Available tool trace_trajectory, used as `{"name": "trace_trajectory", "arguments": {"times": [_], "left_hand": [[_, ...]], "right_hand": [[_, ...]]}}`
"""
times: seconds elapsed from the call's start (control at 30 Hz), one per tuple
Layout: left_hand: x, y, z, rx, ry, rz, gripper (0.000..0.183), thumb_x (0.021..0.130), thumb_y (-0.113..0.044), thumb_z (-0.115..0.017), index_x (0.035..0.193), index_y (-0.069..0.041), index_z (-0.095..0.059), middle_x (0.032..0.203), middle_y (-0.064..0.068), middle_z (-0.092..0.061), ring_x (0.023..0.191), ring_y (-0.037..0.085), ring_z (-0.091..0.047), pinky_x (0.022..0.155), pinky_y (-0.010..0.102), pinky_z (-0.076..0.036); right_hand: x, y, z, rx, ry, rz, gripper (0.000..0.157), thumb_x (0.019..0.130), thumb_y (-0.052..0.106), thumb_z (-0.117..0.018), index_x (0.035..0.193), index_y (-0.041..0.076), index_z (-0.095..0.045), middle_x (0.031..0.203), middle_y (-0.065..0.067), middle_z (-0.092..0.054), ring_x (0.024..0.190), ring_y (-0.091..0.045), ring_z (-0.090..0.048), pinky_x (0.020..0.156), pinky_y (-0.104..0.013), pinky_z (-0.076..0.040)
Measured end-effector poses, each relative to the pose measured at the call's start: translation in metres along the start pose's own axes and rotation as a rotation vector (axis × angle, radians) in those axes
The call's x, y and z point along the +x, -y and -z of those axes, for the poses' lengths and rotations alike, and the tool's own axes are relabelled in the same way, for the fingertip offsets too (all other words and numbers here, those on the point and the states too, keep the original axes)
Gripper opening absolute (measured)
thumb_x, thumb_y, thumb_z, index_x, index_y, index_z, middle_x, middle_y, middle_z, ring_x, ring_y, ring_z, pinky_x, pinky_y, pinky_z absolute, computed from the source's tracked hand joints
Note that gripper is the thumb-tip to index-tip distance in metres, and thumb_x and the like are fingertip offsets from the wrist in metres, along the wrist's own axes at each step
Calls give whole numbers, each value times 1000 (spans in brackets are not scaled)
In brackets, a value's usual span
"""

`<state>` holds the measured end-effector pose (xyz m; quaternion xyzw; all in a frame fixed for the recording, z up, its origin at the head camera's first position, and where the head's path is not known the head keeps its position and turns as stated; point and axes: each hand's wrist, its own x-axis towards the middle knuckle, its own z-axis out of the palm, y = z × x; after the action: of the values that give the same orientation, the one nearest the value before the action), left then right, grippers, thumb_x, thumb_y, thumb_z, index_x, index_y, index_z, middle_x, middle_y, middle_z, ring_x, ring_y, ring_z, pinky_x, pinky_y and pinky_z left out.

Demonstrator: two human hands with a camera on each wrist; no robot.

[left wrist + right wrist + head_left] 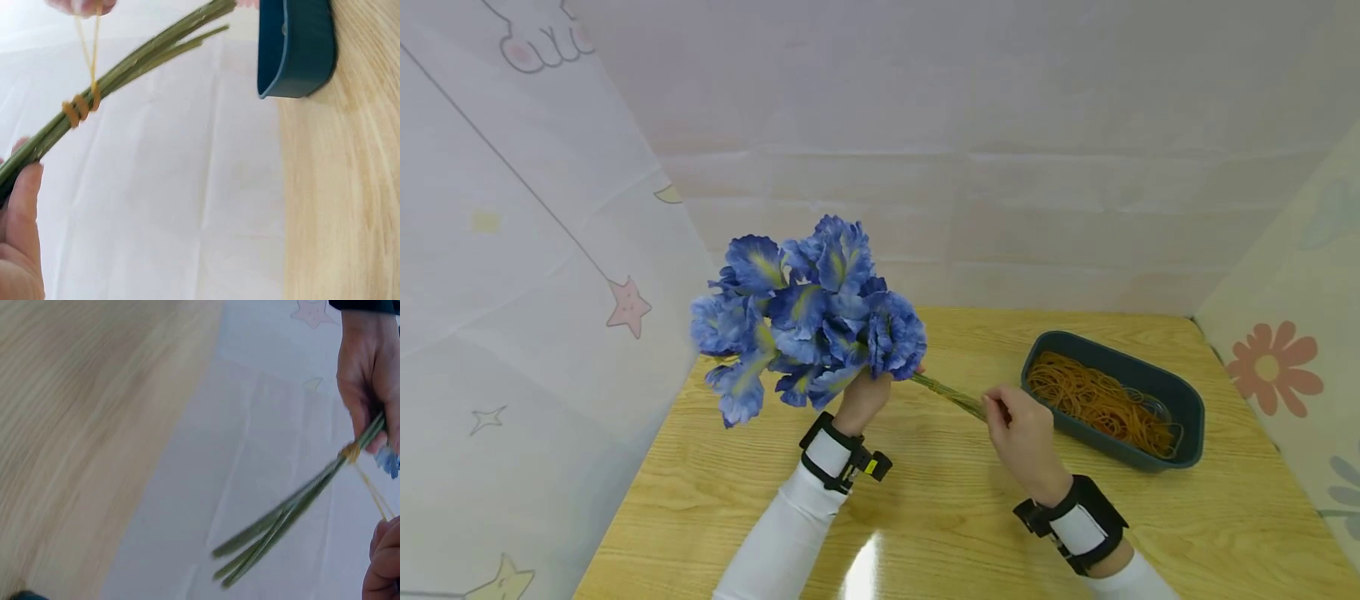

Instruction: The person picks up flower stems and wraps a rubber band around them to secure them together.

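Note:
A bunch of blue artificial irises (808, 312) points left, its green stems (955, 395) running right. My left hand (865, 400) grips the stems just below the blooms; in the left wrist view its thumb (25, 206) lies along them. An orange rubber band (80, 109) is wound several times around the stems beyond that hand. My right hand (1022, 433) pinches a stretched loop of the band and pulls it away from the stems. In the right wrist view the right fingers (384, 562) hold the taut loop, and the stem ends spread apart.
A dark teal plastic bin (1187, 425) stands on the right of the wooden table (940, 517), with many orange rubber bands (1097, 400) inside. Pale printed cloth (962, 167) hangs behind and at both sides. Each wrist wears a black strap.

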<state>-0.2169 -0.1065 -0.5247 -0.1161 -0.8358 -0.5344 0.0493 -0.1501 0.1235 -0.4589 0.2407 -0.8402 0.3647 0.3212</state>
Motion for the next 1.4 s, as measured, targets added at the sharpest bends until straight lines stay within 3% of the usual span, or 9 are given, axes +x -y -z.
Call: {"name": "trace_trajectory", "arguments": {"times": [0.03, 0.1, 0.17, 0.27, 0.33, 0.47, 0.63, 1.17, 1.4], "left_hand": [[-3, -20, 5, -63, -18, 27, 48, 100, -39, -34, 80, -11, -67, 54, 0, -55, 48, 9, -52, 47, 23, -45], [-10, -67, 18, -215, 62, 70, 46, 98, -38, -40, 89, -2, -67, 78, 19, -65, 73, 20, -65, 69, 30, -54], [-12, -92, 26, -383, 109, 67, 45, 93, -43, -49, 91, 0, -64, 99, 22, -65, 97, 24, -65, 89, 38, -50], [-12, -90, 29, -477, 118, 103, 44, 83, -60, -56, 78, -16, -61, 88, 7, -67, 89, 15, -65, 85, 36, -50], [-12, -87, 31, -537, 128, 90, 40, 79, -62, -58, 74, -23, -59, 81, -6, -65, 84, 8, -65, 82, 33, -51], [-13, -81, 36, -694, 150, 56, 29, 84, -48, -57, 71, -23, -63, 74, -10, -65, 78, 8, -65, 78, 29, -54], [-12, -75, 39, -865, 163, 30, 29, 95, -24, -51, 70, -18, -66, 71, -7, -66, 74, 9, -67, 73, 24, -55], [-14, -76, 37, -1008, 174, 29, 32, 98, -18, -44, 75, -16, -67, 73, -7, -66, 75, 7, -67, 72, 20, -55], [-11, -75, 29, -1019, 258, 16, 31, 96, -25, -46, 73, -18, -66, 74, -8, -66, 75, 6, -67, 72, 18, -54]], "right_hand": [[1, -4, 3, 1, 5, -2, 17, 72, -14, -69, 74, 1, -59, 58, 0, -51, 48, 0, -37, 45, -14, -31], [1, -10, 8, 11, 36, -20, 18, 73, -13, -68, 74, 2, -60, 59, 0, -54, 49, 2, -38, 45, -12, -32], [0, -15, 13, 21, 87, -54, 18, 74, -12, -68, 75, 4, -60, 60, 1, -55, 49, 4, -38, 45, -13, -32], [-1, -21, 19, 36, 190, -108, 17, 77, -9, -67, 75, 7, -60, 59, 4, -54, 49, 6, -37, 44, -15, -33], [-2, -23, 22, 51, 263, -139, 17, 79, -7, -66, 75, 8, -60, 58, 7, -53, 49, 6, -36, 44, -16, -34], [-4, -24, 26, 110, 375, -148, 18, 80, -6, -65, 75, 10, -59, 58, 10, -50, 48, 7, -34, 45, -16, -33], [-4, -20, 28, 194, 433, -129, 20, 81, -4, -65, 74, 13, -58, 58, 11, -50, 48, 7, -33, 44, -16, -33], [-2, -15, 35, 320, 498, -171, 19, 82, -3, -65, 75, 13, -58, 62, 10, -50, 49, 7, -34, 44, -17, -34], [-2, -23, 31, 497, 535, -199, 11, 86, -2, -61, 81, 7, -60, 64, -2, -54, 46, 2, -37, 41, -19, -36]]}}
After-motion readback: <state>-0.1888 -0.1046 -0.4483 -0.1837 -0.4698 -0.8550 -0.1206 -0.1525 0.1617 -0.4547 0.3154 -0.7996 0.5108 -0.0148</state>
